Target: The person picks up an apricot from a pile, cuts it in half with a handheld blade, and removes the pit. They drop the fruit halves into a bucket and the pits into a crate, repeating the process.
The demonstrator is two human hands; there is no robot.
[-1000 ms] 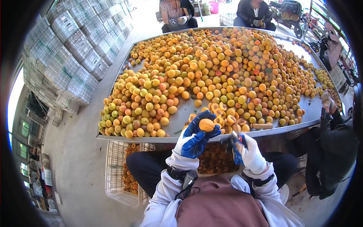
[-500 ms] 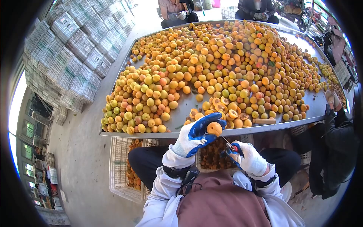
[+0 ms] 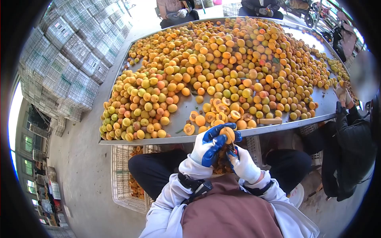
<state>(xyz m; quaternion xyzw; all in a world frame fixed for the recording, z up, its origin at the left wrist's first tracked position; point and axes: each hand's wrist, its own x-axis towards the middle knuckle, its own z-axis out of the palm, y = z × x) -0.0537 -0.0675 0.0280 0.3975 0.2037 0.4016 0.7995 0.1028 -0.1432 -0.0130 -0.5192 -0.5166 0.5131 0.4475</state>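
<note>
My left hand [image 3: 209, 147], in a white and blue glove, grips an orange apricot [image 3: 228, 133] just below the near edge of the metal table [image 3: 182, 115]. My right hand [image 3: 243, 163], also gloved, holds a small knife [image 3: 233, 150] right under the fruit, and the two hands touch. Cut apricot halves [image 3: 217, 111] lie on the table just beyond my hands. A huge heap of whole apricots [image 3: 222, 59] covers the table.
White plastic crates [image 3: 125, 174] with cut fruit stand under the table by my knees. Stacked empty crates [image 3: 67, 55] rise at the left. Two seated people [image 3: 174, 12] work at the far end. Another person [image 3: 349, 135] in dark clothes sits at my right.
My hands have come together and drawn closer to my body. The knife hand rose up to the apricot, which sits lower against the table edge than before.
</note>
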